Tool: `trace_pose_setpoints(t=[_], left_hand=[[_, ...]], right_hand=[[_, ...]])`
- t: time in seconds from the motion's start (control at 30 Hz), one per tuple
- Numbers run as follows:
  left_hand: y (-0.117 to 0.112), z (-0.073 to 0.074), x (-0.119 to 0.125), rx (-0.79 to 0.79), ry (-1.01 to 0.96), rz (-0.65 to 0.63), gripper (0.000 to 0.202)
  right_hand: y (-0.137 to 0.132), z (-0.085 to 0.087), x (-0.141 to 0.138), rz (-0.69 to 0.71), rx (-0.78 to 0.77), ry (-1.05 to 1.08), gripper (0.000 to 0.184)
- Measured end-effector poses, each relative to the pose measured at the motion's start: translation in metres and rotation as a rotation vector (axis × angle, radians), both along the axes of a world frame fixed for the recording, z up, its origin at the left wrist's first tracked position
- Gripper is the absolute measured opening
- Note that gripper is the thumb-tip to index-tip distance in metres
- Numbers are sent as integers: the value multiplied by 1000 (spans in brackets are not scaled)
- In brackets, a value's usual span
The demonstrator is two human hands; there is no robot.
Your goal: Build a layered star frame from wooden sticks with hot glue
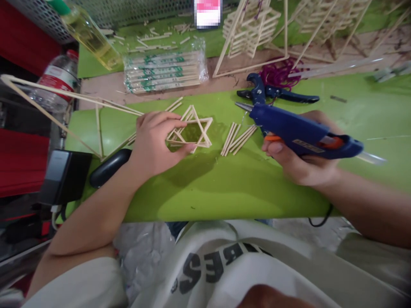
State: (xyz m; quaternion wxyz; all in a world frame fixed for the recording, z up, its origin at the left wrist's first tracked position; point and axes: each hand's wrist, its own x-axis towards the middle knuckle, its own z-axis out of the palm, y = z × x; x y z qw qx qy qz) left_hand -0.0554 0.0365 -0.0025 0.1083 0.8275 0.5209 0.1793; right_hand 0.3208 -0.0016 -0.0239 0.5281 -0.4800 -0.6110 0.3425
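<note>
My left hand [157, 139] pinches the left side of a small star-shaped frame [206, 133] made of thin wooden sticks, its thumb at the lower edge and its fingers at the upper left. In my right hand [295, 164] is a blue hot glue gun [289, 126], nozzle pointing left, with fingers wrapped round the handle by the orange trigger. A clear glue stick [371, 158] pokes out of its rear. Between my hands, several short wooden sticks [239, 139] lie loosely on the green tabletop. The nozzle is apart from the star.
Blue cutters [289, 94] lie behind the glue gun beside purple cord [278, 76]. Packaged sticks [165, 72], a bottle of yellow liquid [93, 38] and stick-built frames [253, 30] stand farther back. At left are a triangular stick frame [98, 128], a black case [109, 167] and a dark box [66, 175].
</note>
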Motion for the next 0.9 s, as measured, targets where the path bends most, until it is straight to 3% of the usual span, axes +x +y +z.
trace_pose_setpoints(t=[0.13,0.3,0.53,0.73,0.9], left_hand=[[-1,5,3,19,29,34,71],[-1,13,8,-33,149,83,91],[-5,19,10,-23,109,100,82],[-4,7,-3,-15,102,37,112],[0,-3,-8,-24,104,32,110]], right_hand=[[2,8,-9,88,121,-98,26],[1,19,-22,136,-178,68,28],[10,33,-16,334,-568,106,33],[11,53,-16,333,-690,53,29],[8,54,-23,348,-701,41,26]])
